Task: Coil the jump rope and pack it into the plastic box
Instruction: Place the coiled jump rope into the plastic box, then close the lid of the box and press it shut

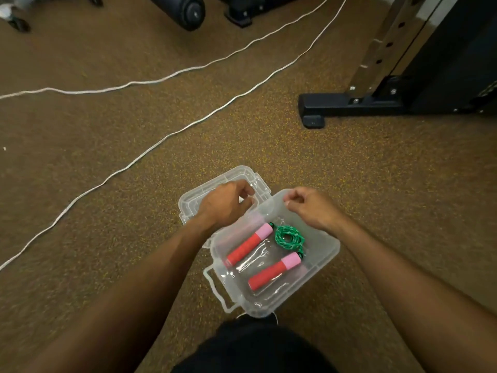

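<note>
Lying coiled in plastic box [326, 251], jump rope [289, 238] below both hands, left hand [224, 204] gripping lid [193, 200], right hand [313, 208] pinching rim.

I can read no text, label, brand or number anywhere in my view. The clear plastic box [324, 254] and the jump rope handles [248, 244] show no markings that I can make out, though the picture may be too soft for small print.

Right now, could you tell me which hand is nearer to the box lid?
Left. The left hand rests over the lid lying behind the box; the right hand is at the box's far rim, beside the lid.
</note>
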Demonstrator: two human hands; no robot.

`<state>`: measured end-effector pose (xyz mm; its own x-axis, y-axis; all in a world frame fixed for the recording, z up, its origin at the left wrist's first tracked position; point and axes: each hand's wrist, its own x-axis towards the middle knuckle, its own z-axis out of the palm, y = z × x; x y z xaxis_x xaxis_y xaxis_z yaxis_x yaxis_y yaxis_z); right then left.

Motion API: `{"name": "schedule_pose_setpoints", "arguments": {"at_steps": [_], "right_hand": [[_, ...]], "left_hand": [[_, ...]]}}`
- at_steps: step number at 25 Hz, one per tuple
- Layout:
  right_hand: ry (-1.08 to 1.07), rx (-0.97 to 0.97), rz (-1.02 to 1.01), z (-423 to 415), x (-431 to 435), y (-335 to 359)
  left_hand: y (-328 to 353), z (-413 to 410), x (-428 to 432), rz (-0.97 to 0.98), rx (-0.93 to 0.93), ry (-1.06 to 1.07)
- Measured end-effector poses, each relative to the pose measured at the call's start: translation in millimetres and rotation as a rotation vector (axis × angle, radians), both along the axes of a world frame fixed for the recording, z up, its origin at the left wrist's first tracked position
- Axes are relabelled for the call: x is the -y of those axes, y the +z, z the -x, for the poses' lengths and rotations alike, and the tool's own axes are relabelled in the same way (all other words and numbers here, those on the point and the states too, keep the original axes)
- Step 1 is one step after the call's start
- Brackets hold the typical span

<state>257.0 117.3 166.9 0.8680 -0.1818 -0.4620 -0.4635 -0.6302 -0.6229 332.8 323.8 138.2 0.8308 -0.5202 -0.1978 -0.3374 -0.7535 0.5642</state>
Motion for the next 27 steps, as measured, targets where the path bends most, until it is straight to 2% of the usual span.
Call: {"name": "schedule_pose_setpoints", "arguments": {"at_steps": [2,4,7,10,12,15,19,22,25,27], "right_hand": [[0.073,0.047,0.141,-41,-5,-23],[0.125,0.016,0.234,-74,-8,-44],[0.328,-0.233,0.429,-124,-10,-83],[0.546,-0.489,0.488,-151,-12,-111],[0.619,-0.580,0.494,-157,-11,-121],[0.575,-0.570,0.408,-159,0,-136],[0.366,-0.499,0.127,-143,30,-133],[0.102,-0.421,-0.092,-120,51,-115],[0.112,-0.280,-0.117,-98,61,-95],[0.039,-0.253,-0.260,-86,63,-78]], "left_hand": [[-28,-31,1,-0.033,0.000,0.033],[-54,-57,4,-0.147,0.013,0.055],[-94,-95,6,-0.369,-0.026,0.082],[-122,-113,4,-0.513,-0.085,0.117],[-128,-112,5,-0.545,-0.045,0.147],[-109,-120,12,-0.552,0.103,0.197],[-55,-105,30,-0.373,0.074,0.262],[-13,-61,54,-0.373,0.107,0.214],[4,-20,69,-0.363,0.135,0.119],[10,-4,68,-0.350,0.175,0.082]]}}
